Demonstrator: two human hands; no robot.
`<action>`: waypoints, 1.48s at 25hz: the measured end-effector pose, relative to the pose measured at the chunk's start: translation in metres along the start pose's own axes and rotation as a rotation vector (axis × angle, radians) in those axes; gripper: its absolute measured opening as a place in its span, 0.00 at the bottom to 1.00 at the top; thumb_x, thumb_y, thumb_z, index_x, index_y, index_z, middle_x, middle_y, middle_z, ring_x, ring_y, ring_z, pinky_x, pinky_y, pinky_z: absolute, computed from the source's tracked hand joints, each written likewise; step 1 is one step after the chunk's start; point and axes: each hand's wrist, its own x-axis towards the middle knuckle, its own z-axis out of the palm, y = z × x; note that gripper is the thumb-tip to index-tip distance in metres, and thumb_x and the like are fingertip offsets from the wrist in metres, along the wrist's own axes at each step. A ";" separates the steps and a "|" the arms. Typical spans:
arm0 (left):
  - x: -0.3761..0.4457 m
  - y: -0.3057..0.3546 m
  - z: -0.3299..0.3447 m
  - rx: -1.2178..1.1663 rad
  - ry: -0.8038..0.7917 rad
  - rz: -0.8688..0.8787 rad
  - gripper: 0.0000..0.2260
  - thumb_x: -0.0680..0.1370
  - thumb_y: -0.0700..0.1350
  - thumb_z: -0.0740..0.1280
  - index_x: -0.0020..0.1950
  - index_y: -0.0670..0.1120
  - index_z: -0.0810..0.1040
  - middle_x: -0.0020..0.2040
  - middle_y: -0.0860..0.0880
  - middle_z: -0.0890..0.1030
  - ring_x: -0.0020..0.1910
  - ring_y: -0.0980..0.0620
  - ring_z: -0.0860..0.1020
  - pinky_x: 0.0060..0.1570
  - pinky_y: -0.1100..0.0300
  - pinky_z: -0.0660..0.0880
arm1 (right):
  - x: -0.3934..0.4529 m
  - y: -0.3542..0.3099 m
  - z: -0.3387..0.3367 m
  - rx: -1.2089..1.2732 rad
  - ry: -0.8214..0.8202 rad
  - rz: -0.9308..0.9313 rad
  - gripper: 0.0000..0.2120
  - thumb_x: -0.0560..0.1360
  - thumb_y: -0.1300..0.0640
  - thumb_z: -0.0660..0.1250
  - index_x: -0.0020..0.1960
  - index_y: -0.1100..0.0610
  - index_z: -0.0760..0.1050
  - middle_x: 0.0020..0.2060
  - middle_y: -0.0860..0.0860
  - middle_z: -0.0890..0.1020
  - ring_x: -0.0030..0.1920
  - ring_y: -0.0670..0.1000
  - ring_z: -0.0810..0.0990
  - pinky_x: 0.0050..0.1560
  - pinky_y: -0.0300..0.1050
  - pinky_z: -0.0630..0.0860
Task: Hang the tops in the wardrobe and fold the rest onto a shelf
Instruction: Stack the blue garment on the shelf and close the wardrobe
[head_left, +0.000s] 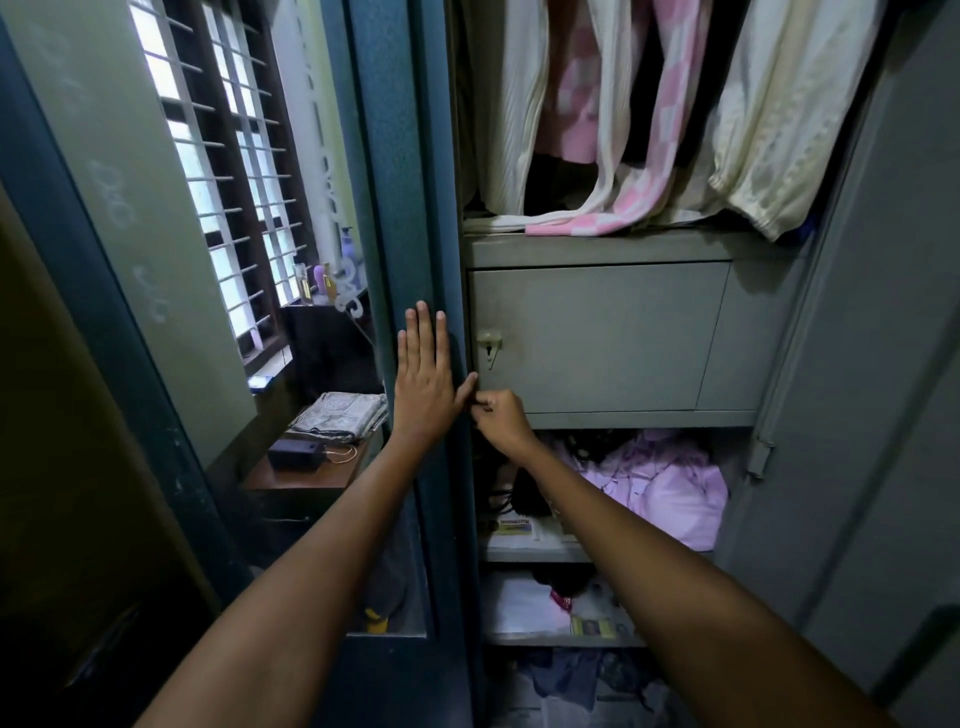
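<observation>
Overhead, soft light tops (623, 114) hang; take them by the shoulders. Left hand (426, 379) presses flat on the door (410, 208); right hand (501, 418) pinches its edge.

Lilac clothes (670, 483) on wardrobe shelf (530, 555)

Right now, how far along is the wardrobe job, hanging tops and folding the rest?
Done: tops hang in the upper section. In hand: no garment; the left hand presses flat on the dark door edge, while the right hand pinches something small at that edge. Left: the lilac clothes lie crumpled, unfolded, on a shelf.
</observation>
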 end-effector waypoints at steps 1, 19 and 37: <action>0.000 0.000 0.000 -0.006 0.001 0.003 0.39 0.73 0.59 0.58 0.75 0.38 0.47 0.74 0.33 0.55 0.73 0.39 0.48 0.72 0.55 0.34 | -0.001 -0.002 -0.001 0.013 -0.003 0.006 0.09 0.75 0.69 0.61 0.47 0.71 0.79 0.35 0.53 0.76 0.33 0.46 0.72 0.30 0.33 0.65; -0.011 0.007 -0.063 -0.346 -0.324 -0.094 0.37 0.76 0.41 0.64 0.75 0.34 0.42 0.76 0.38 0.41 0.76 0.42 0.44 0.74 0.51 0.45 | -0.324 -0.064 -0.157 -0.664 1.095 -0.311 0.16 0.73 0.59 0.64 0.59 0.62 0.73 0.63 0.59 0.71 0.69 0.59 0.63 0.71 0.50 0.59; -0.102 0.019 -0.140 -0.424 -0.633 -0.032 0.34 0.76 0.35 0.61 0.75 0.36 0.44 0.76 0.39 0.43 0.76 0.42 0.45 0.74 0.52 0.46 | -0.392 -0.112 -0.164 -0.240 1.032 -0.001 0.25 0.72 0.68 0.65 0.67 0.62 0.66 0.60 0.57 0.74 0.59 0.53 0.75 0.57 0.40 0.73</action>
